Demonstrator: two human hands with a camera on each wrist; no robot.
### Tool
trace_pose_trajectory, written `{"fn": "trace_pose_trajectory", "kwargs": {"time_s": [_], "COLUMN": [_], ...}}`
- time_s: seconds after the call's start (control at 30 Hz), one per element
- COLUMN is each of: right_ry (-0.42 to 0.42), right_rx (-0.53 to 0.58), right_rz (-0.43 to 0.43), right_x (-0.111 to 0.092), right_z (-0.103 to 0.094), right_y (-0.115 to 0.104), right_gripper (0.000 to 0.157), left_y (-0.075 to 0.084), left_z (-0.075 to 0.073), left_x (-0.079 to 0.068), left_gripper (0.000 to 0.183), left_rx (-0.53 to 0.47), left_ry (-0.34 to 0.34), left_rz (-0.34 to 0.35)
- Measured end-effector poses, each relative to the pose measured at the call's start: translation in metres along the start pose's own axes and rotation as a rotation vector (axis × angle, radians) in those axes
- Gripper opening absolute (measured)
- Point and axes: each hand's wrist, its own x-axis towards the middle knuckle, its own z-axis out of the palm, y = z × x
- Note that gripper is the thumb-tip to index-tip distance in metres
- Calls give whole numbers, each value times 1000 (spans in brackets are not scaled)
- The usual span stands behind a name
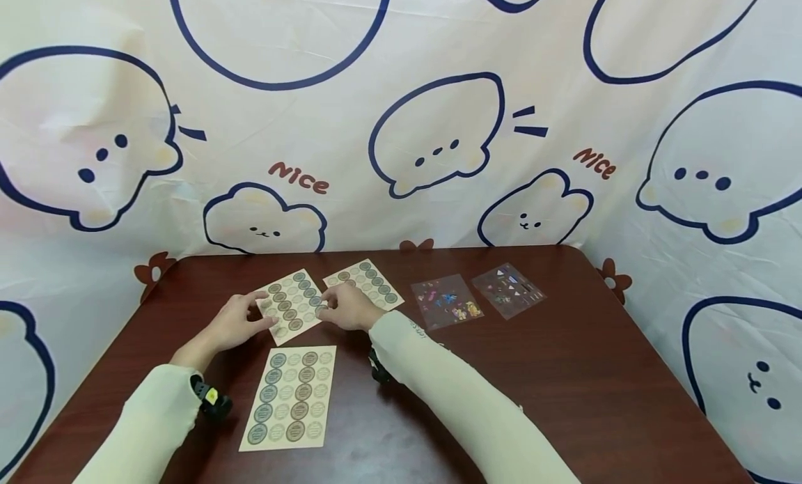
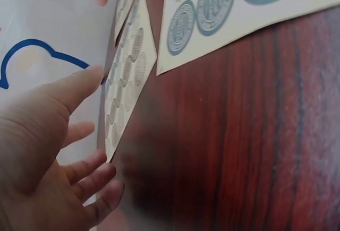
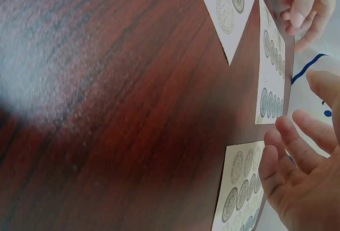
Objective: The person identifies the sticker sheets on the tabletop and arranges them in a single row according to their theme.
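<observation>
A cream sheet of round stickers (image 1: 292,304), printed in grey-blue and brown circles, lies tilted on the table between both hands. At its left edge is my left hand (image 1: 233,322), thumb and fingers spread apart with fingertips right at the sheet. My right hand (image 1: 351,308) is at the opposite edge, its fingers loosely bent and thumb held apart from them in the right wrist view. Beside it, partly covered by this hand, lies a second sticker sheet (image 1: 376,286). Closer to me is a third sticker sheet (image 1: 289,400), lying flat.
Two clear plastic sheets with small colourful stickers lie to the right: one with bright figures (image 1: 446,301), the other with small shapes (image 1: 509,290). All rest on a dark red-brown wooden table (image 1: 564,386). A white cloth (image 1: 351,136) with blue cartoon outlines hangs behind the table.
</observation>
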Motion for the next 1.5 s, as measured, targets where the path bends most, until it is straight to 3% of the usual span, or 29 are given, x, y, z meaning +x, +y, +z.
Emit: {"fn": "trace_pose_trajectory", "kwargs": {"time_s": [0.23, 0.57, 0.83, 1.03, 1.5], "right_ry": [-4, -6, -49, -48, -45], "right_rx": [-37, -58, -72, -115, -186], "right_rz": [21, 48, 66, 40, 138], "right_x": [2, 0, 2, 5, 11], "right_z": [5, 10, 18, 22, 25], "right_y": [-1, -6, -5, -3, -8], "right_gripper": [40, 42, 54, 58, 64], "left_y": [-3, -9, -12, -11, -14], "left_z": [6, 1, -1, -2, 0], "left_x": [6, 8, 4, 4, 4], "left_gripper": [92, 85, 81, 89, 91], "left_rx": [68, 90, 34, 22, 32], "left_ry": [-26, -76, -72, -79, -88], "left_rz": [-60, -10, 58, 29, 14]}}
